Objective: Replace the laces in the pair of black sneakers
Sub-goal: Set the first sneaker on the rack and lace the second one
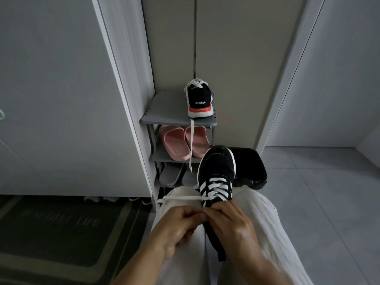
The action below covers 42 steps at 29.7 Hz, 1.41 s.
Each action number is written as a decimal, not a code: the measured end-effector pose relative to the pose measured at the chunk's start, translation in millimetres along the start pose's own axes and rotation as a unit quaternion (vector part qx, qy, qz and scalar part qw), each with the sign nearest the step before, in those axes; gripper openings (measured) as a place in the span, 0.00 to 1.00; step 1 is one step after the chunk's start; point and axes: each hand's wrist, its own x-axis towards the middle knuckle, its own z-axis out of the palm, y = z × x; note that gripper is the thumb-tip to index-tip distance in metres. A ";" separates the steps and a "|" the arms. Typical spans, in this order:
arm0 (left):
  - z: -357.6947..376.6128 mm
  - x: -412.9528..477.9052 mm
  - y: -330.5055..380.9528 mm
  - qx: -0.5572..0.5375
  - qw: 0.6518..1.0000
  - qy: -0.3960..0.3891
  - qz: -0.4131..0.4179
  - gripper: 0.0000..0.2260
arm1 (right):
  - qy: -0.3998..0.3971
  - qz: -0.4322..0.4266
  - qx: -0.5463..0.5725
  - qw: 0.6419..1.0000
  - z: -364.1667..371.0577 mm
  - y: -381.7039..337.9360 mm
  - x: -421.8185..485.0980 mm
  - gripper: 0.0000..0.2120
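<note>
A dark door mat (51, 229) lies on the floor at the near left, in front of a tall pale cupboard door (61, 99). Right of it stands a grey shoe rack (164, 112). A second sneaker (199, 99), black with a red-and-white heel, sits on the rack's top shelf with its heel toward the camera. Its loose lace (192, 140) hangs over the shelf edge and down past the pink slippers (185, 144) on the middle shelf. Grey slippers (172, 174) are on the shelf below.

In the near centre a seated person in white trousers (257, 206) works on a black sneaker (216, 171) lying between the knees, toe pointing away. The left hand (176, 229) has its fingers curled and pinching the white lace (181, 197) just by the nearest eyelets. One strand runs out leftward across the left knee. The lace already crosses the sneaker in several rows.

The right hand (232, 221) grips the sneaker's near end with fingers curled over it, its fingertips touching those of the left hand. A black bag (250, 167) sits just behind the sneaker's toe, and pale floor tiles (318, 202) stretch away to the right.
</note>
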 end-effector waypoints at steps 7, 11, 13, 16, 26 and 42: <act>-3.3 2.3 -0.6 -0.017 1.000 0.006 -0.001 0.03 | 0.015 -0.001 0.021 1.000 -0.6 2.0 -0.8 0.07; -5.2 10.2 -2.4 -0.009 0.996 0.088 0.026 0.05 | -0.025 0.099 -0.013 0.995 -0.8 4.1 -2.0 0.12; -5.4 15.2 -4.9 0.028 0.990 0.127 0.061 0.07 | -0.061 0.187 -0.033 0.980 -3.8 2.4 -1.8 0.10; -1.4 21.8 -9.4 0.074 0.979 0.156 0.106 0.07 | -0.176 0.311 0.007 0.934 -6.7 -2.0 3.5 0.06; 8.6 34.9 -17.8 0.122 0.961 0.190 0.160 0.06 | -0.115 0.526 0.384 0.750 -11.6 -13.8 15.0 0.08; 11.1 36.3 -6.8 0.155 0.969 0.114 0.152 0.10 | -0.148 0.503 0.335 0.783 -15.6 -9.5 23.7 0.07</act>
